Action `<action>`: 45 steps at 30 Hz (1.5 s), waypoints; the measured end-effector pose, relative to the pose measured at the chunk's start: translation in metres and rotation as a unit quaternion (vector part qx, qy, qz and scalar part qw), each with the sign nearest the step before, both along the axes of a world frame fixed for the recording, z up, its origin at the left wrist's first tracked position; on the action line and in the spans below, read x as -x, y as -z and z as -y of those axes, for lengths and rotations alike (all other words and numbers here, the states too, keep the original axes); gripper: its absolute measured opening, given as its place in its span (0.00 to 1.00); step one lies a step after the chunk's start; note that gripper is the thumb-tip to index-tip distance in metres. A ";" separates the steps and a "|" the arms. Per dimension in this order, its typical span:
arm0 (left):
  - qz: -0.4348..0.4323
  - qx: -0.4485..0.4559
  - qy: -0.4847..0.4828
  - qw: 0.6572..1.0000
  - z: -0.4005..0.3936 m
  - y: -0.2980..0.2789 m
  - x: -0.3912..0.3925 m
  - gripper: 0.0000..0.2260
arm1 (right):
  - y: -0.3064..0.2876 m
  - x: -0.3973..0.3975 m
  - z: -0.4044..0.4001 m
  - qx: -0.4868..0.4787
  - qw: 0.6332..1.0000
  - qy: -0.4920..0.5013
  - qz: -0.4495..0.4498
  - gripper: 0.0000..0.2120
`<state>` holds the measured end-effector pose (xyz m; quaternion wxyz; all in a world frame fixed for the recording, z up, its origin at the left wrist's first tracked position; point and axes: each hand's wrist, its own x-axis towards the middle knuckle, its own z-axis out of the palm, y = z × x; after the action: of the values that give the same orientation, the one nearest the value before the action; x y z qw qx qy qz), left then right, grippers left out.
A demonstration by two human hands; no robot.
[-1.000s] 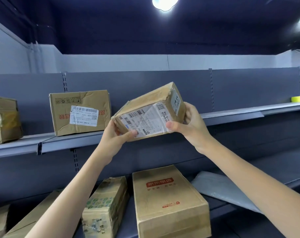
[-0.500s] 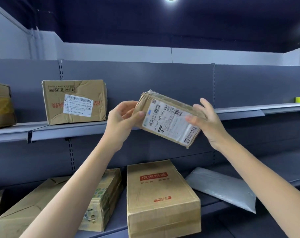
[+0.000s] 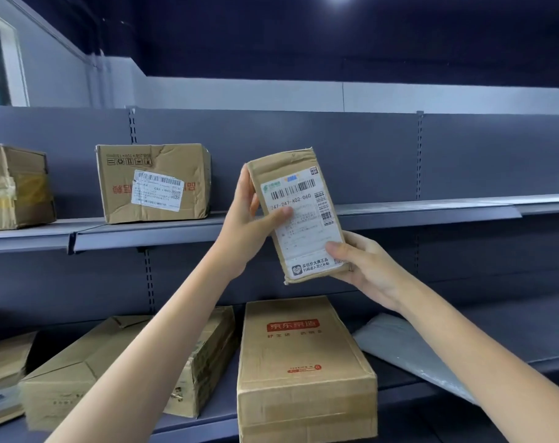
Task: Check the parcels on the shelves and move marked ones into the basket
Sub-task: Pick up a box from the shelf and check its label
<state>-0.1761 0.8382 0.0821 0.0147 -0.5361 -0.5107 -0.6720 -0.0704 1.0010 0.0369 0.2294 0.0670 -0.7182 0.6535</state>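
A small brown cardboard parcel (image 3: 299,215) with a white shipping label is held upright in front of the upper shelf, label facing me. My left hand (image 3: 249,225) grips its left edge, thumb across the label. My right hand (image 3: 363,266) holds its lower right corner, thumb on the label's bottom part. No basket is in view.
On the upper shelf (image 3: 431,212) stand a labelled carton (image 3: 153,182) and a taped carton (image 3: 14,187) at far left. The lower shelf holds a red-printed box (image 3: 305,366), two taped cartons (image 3: 112,362), and a grey poly mailer (image 3: 409,350) at right.
Both hands have turned the parcel from a slanted lie to nearly upright, label toward me. My right hand slid down to its lower corner. The view moved closer.
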 end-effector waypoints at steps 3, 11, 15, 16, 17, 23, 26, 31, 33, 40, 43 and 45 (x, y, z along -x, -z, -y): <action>0.009 0.017 -0.016 1.000 0.002 0.010 0.002 0.34 | -0.002 -0.003 -0.002 0.005 1.000 0.010 -0.022 0.17; 0.038 -0.002 -0.158 0.987 0.016 0.003 0.017 0.24 | -0.035 -0.001 -0.023 0.026 0.983 0.144 -0.110 0.12; -0.016 0.013 -0.209 0.978 0.010 0.002 0.016 0.16 | -0.059 0.009 -0.022 0.016 0.976 0.156 -0.152 0.13; -0.033 0.018 -0.235 0.971 0.008 0.001 0.017 0.16 | -0.064 0.013 -0.023 0.019 0.972 0.155 -0.176 0.17; -0.049 0.023 -0.260 0.964 0.006 0.001 0.017 0.17 | -0.068 0.018 -0.024 0.020 0.967 0.154 -0.200 0.22; -0.076 0.088 -0.345 0.931 -0.018 -0.004 0.037 0.18 | -0.086 0.056 -0.041 -0.083 0.929 0.250 -0.259 0.27; -0.053 0.080 -0.398 0.912 -0.035 -0.012 0.054 0.16 | -0.083 0.079 -0.051 -0.169 0.910 0.311 -0.213 0.24; -0.037 0.118 -0.450 0.884 -0.057 -0.017 0.082 0.16 | -0.066 0.106 -0.061 -0.234 0.897 0.349 -0.137 0.23; -0.058 0.121 -0.446 0.885 -0.060 -0.019 0.091 0.22 | -0.066 0.113 -0.064 -0.262 0.897 0.339 -0.110 0.25; -0.075 0.265 -0.409 0.870 -0.067 -0.030 0.123 0.32 | -0.081 0.136 -0.076 -0.292 0.910 0.294 0.024 0.31; -0.057 0.308 -0.399 0.862 -0.075 -0.041 0.135 0.29 | -0.089 0.147 -0.080 -0.306 0.904 0.293 0.066 0.32; -0.046 0.322 -0.396 0.859 -0.080 -0.047 0.143 0.26 | -0.093 0.155 -0.084 -0.318 0.900 0.284 0.088 0.32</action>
<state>-0.3192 0.9181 0.1288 0.1291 -0.2940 -0.8665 -0.3822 -0.2251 1.0849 0.1295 0.3074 -0.1284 -0.8936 0.3007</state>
